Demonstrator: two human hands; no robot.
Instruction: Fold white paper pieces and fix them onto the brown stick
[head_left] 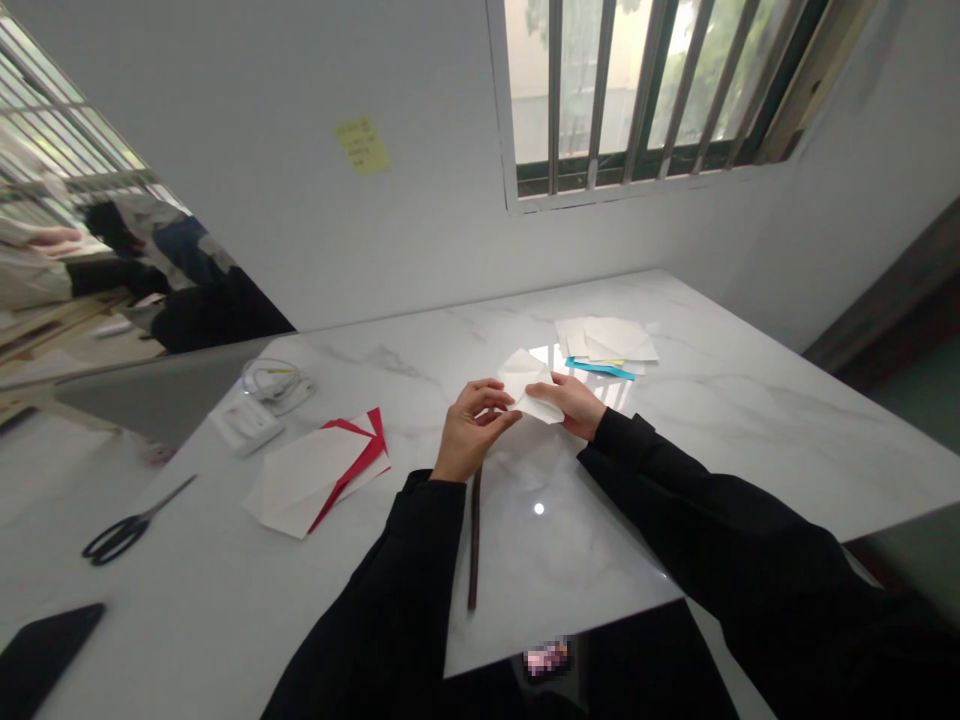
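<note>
Both of my hands hold a small folded white paper [527, 385] just above the white marble table [675, 450]. My left hand [471, 428] pinches the paper's near left edge with its fingers curled. On the right, my right hand [574, 402] grips the paper from the side, thumb on top. Black sleeves cover both arms. A thin dark stick [474, 535] lies on the table below my left wrist.
A stack of white and blue paper sheets [606, 345] lies behind the hands. Folded white and red paper [319, 475] lies to the left, with black scissors [131, 525], a white charger with cable [259, 405] and a dark flat object [45, 655]. A mirror [90, 250] leans on the wall.
</note>
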